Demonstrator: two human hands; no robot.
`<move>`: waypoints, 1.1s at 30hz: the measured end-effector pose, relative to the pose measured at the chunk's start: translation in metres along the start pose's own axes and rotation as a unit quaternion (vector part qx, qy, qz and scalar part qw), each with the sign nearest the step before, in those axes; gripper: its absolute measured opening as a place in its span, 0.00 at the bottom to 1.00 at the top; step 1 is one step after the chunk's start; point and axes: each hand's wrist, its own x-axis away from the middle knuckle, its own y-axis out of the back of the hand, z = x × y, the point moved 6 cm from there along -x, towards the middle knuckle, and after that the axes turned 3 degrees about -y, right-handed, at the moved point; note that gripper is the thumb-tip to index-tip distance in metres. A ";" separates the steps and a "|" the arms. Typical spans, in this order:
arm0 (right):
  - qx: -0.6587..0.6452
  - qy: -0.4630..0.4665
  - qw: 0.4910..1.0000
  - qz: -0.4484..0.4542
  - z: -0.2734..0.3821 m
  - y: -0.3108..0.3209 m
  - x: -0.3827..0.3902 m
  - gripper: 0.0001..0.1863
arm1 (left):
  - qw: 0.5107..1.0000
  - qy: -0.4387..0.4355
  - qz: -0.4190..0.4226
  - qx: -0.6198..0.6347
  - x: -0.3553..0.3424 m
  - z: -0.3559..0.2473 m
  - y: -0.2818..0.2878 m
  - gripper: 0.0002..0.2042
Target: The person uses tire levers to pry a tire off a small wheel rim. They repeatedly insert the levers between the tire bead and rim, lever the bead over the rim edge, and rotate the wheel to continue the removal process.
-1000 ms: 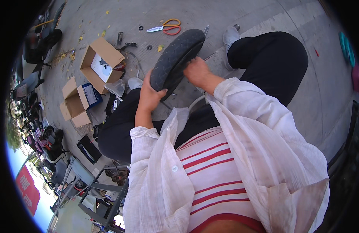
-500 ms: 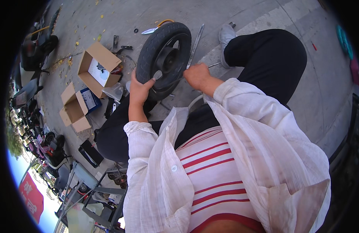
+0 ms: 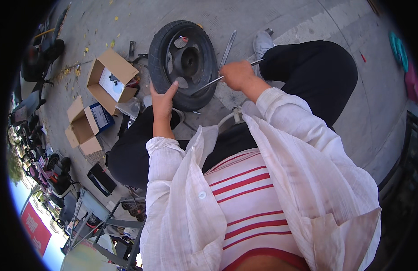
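A black scooter wheel with its tyre leans tilted before me, its dark spoked rim facing up toward me. My left hand is closed on the near left edge of the tyre, thumb over the sidewall and fingers hidden behind. In my right fist is a long thin metal tyre lever. One end of it meets the near right part of the wheel between tyre and rim; the other sticks out past my hand toward my knee. Another metal bar lies on the ground right of the wheel.
Two open cardboard boxes stand at the left, with a blue box and small parts beside them. Parked scooters line the far left. A black tray lies near my left knee. A red screwdriver-like stick lies at the right.
The wheel has tipped back and shifted left, so its rim now faces me more. My right hand has moved slightly right and up with the tyre lever. My left hand keeps its hold.
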 end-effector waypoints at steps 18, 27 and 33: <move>0.004 -0.008 0.992 -0.128 0.016 0.023 0.084 0.12 | 0.946 -0.085 -0.067 -0.306 -0.031 -0.068 -0.071 0.38; -0.022 0.024 0.994 -0.100 0.023 0.049 0.121 0.08 | 0.923 -0.088 -0.069 -0.367 -0.035 -0.081 -0.094 0.42; -0.234 0.041 0.969 0.073 0.042 0.029 0.138 0.12 | 0.926 -0.051 -0.155 -0.340 -0.060 -0.066 -0.084 0.43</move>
